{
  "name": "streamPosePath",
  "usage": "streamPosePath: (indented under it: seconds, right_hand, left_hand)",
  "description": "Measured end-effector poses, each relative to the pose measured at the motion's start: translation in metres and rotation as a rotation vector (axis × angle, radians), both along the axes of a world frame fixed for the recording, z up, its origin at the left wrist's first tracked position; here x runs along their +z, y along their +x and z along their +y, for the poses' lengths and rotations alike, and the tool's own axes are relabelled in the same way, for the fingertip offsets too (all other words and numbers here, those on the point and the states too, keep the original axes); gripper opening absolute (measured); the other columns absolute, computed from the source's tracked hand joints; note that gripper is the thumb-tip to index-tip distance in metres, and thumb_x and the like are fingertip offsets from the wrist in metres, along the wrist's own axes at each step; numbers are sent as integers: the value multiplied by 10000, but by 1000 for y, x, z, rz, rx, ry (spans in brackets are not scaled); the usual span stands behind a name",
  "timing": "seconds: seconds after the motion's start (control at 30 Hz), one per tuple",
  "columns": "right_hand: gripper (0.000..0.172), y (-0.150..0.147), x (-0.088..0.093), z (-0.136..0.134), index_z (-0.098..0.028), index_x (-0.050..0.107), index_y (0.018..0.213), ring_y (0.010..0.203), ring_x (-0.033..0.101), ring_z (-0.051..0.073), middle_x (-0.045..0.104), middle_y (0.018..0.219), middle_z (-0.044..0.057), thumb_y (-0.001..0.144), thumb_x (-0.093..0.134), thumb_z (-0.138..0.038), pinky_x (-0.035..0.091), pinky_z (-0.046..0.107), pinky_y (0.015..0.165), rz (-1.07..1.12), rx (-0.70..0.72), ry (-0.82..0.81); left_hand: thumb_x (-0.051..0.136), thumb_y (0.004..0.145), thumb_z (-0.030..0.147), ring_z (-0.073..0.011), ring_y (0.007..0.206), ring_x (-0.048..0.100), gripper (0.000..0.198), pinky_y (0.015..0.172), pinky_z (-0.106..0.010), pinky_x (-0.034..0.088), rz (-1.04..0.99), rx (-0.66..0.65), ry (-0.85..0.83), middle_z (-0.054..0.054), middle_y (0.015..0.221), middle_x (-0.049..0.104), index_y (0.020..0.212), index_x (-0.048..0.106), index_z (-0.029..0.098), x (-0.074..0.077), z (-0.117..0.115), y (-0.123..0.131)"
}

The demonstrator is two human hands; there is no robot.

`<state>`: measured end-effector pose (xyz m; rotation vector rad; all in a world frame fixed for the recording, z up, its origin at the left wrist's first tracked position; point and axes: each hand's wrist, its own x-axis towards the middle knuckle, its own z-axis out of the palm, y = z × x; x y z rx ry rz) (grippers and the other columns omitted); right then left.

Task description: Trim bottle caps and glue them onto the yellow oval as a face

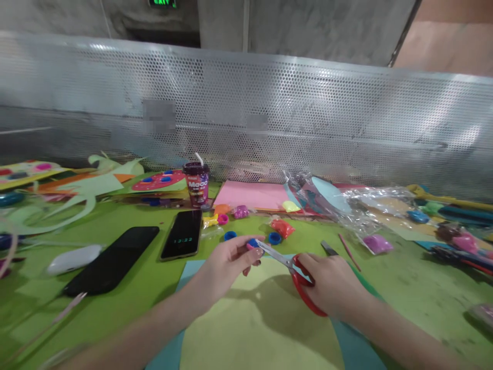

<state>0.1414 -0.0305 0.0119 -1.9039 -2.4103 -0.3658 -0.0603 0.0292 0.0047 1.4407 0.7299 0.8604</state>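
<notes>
My left hand (231,259) pinches a small blue piece (253,243) between its fingertips; it looks like the blue rings on the table, though fingers hide part of it. My right hand (331,280) grips scissors (277,255) with red handles, and their blades reach left to the blue piece. Beneath both hands lies a pale yellow rounded paper (250,329) on a light blue sheet (358,344). Just beyond the hands sit two blue rings, one on the left (230,236) and one on the right (275,238).
Two dark phones, one upper (182,235) and one nearer (113,261), lie left beside a white case (75,258). A purple drink cup (196,184) with a straw stands behind. Clay packets, including a red one (282,227), and pink paper (254,195) lie farther back. A perforated metal panel (246,113) borders the table.
</notes>
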Motion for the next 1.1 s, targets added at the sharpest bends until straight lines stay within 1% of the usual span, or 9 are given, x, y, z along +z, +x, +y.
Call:
streamPosePath:
  seconds: [0.17, 0.3, 0.37, 0.53, 0.6, 0.7, 0.83, 0.93, 1.1]
  right_hand:
    - [108, -1, -3, 1, -186, 510, 693, 503, 514, 154, 607, 606, 39, 744, 414, -191, 211, 259, 487, 79, 9, -25]
    - [97, -1, -2, -1, -196, 471, 635, 469, 454, 121, 560, 550, -1, 718, 439, -159, 241, 232, 466, 180, 17, -85]
    - [135, -4, 1, -3, -199, 434, 596, 461, 428, 104, 521, 524, -25, 723, 445, -156, 253, 214, 449, 228, 34, -124]
    - [261, -14, 15, -11, -204, 327, 536, 418, 387, 82, 409, 469, -52, 790, 389, -206, 257, 202, 418, 581, 42, -393]
    - [275, -15, 19, -12, -206, 317, 539, 414, 383, 79, 395, 468, -55, 805, 377, -241, 253, 205, 417, 626, 44, -435]
    - [267, -11, 19, -10, -204, 320, 547, 437, 364, 81, 385, 480, -53, 796, 401, -252, 248, 204, 425, 496, 71, -348]
    - [188, -3, 12, -6, -200, 403, 598, 459, 370, 96, 488, 529, -27, 779, 427, -246, 240, 224, 456, 190, 73, -151]
    - [148, -1, 6, -5, -196, 452, 637, 460, 380, 115, 535, 553, 4, 773, 412, -238, 215, 249, 474, 126, 29, -93]
    - [159, -2, 2, -3, -177, 501, 668, 459, 416, 142, 575, 572, 51, 765, 381, -215, 184, 285, 510, 74, -16, -39]
  left_hand:
    - [563, 756, 381, -119, 606, 459, 379, 533, -231, 357, 48, -6, 75, -8, 693, 554, 1066, 586, 164, -2, 3, -2]
    - [553, 765, 382, -137, 646, 484, 399, 542, -240, 378, 51, -1, 99, -40, 764, 603, 1102, 570, 170, -4, 4, -3]
    - [548, 770, 374, -139, 660, 496, 398, 549, -244, 390, 44, -1, 97, -57, 830, 626, 1113, 563, 174, -3, 2, -3]
    - [539, 781, 377, -128, 653, 499, 401, 556, -243, 403, 33, 8, 102, -66, 900, 635, 1124, 555, 171, 1, -2, -1]
    - [539, 781, 386, -128, 659, 500, 404, 560, -240, 404, 35, 10, 103, -60, 879, 633, 1119, 557, 166, 1, -2, -1]
    - [548, 773, 395, -128, 663, 503, 426, 564, -237, 407, 55, 13, 107, -45, 838, 624, 1134, 545, 169, 0, -3, -1]
    - [548, 767, 386, -126, 639, 502, 440, 569, -242, 413, 98, 46, 127, -11, 722, 584, 1147, 539, 163, -2, -2, -3]
    - [538, 770, 376, -122, 636, 499, 439, 583, -246, 421, 118, 57, 140, 4, 703, 565, 1156, 532, 167, -2, -2, -4]
    - [499, 791, 403, -126, 637, 507, 430, 587, -252, 430, 158, 67, 179, 9, 706, 569, 1162, 529, 189, -3, -4, -5]
